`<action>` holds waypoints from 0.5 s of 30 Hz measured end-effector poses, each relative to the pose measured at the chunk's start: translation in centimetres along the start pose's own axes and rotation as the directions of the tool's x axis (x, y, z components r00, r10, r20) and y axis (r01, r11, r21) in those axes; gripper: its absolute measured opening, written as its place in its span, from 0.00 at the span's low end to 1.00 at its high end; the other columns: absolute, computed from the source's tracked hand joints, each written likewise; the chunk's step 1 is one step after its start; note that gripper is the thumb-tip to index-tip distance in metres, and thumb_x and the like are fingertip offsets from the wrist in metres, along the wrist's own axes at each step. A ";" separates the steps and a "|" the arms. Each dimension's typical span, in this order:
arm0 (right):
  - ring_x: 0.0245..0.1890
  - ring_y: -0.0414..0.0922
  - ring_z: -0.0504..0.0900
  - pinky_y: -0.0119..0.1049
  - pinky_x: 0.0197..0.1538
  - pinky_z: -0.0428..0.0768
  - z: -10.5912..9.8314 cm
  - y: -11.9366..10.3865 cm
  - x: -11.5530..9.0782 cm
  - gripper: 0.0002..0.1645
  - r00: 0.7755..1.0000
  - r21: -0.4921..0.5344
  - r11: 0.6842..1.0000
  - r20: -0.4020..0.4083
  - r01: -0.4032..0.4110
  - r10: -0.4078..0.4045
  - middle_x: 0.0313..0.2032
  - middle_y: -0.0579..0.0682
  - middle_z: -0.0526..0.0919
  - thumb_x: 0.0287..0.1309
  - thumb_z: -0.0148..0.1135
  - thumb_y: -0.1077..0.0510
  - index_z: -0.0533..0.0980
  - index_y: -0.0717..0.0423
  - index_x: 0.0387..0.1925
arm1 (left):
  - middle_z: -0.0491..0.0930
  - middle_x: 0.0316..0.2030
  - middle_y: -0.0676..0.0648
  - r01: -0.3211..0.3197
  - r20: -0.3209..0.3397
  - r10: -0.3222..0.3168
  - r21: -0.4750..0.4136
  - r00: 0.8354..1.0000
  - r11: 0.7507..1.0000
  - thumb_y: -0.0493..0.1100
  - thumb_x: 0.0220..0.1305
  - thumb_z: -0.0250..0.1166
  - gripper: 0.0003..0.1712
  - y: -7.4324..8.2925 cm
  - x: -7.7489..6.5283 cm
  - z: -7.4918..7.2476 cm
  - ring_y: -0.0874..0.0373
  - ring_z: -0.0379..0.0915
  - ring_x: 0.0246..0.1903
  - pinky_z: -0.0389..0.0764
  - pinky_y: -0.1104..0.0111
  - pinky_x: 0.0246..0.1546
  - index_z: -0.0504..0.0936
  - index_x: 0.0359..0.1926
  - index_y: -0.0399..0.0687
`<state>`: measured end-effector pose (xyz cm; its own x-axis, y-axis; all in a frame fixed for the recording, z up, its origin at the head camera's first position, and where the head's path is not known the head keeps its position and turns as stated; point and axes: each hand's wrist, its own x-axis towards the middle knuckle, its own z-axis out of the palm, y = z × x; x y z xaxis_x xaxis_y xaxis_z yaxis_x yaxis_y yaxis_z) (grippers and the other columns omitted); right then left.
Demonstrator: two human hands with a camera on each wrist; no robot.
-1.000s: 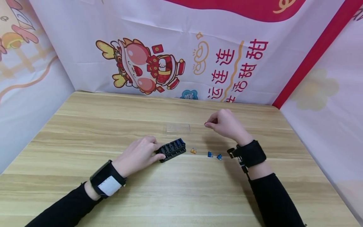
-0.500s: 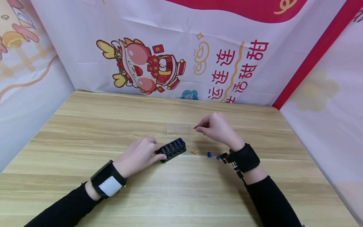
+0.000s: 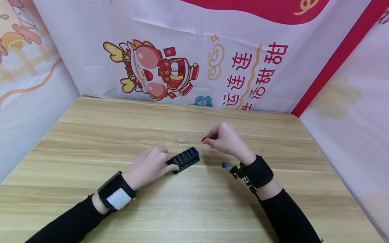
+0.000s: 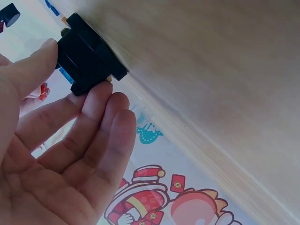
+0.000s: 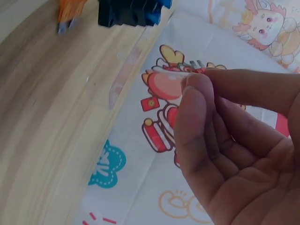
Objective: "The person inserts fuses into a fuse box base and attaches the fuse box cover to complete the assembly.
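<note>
My left hand grips the near left end of a black fuse block, thumb on one side and fingers on the other. In the left wrist view the end of the block sits between thumb and fingertips. Blue fuses show in the slots at its far right end. My right hand pinches a small red blade fuse between thumb and forefinger, above the table and to the upper right of the block. Its metal prongs stick out past the fingertips in the right wrist view.
An orange blade fuse lies just right of the block, with a blue blade fuse farther right. Behind the block lies a clear plastic cover. Printed cloth walls off the back and sides of the wooden table.
My right hand has moved left and slightly toward me, bringing the red blade fuse closer to the block. Its wrist camera now covers the second blue fuse. My left hand stays put.
</note>
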<state>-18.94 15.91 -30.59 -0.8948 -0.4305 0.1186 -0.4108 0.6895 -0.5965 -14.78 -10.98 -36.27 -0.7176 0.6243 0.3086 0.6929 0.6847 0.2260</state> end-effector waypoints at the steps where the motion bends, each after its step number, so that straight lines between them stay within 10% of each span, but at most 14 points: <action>1: 0.21 0.40 0.80 0.35 0.26 0.78 0.0 -0.1 0.0 0.03 1.000 0.010 1.000 0.007 -0.009 0.009 0.24 0.46 0.84 0.58 0.70 0.63 0.87 0.58 0.29 | 0.78 0.27 0.50 0.003 0.002 -0.003 -0.003 1.000 1.000 0.55 0.57 0.73 0.20 0.0 0.0 0.0 0.64 0.65 0.21 0.69 0.71 0.19 0.88 0.37 0.41; 15: 0.18 0.42 0.80 0.34 0.23 0.75 1.1 -1.5 0.7 0.07 0.988 0.058 0.993 0.122 -0.102 0.094 0.21 0.47 0.84 0.58 0.71 0.59 0.86 0.58 0.26 | 0.78 0.27 0.50 0.023 0.011 -0.023 -0.004 1.000 1.000 0.55 0.57 0.73 0.20 0.3 0.1 -0.2 0.64 0.65 0.21 0.69 0.72 0.20 0.88 0.38 0.41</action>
<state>-18.77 13.93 -30.43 -0.9015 -0.4314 -0.0355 -0.3069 0.6949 -0.6503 -14.64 -10.79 -35.99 -0.7340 0.6125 0.2934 0.6765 0.6975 0.2365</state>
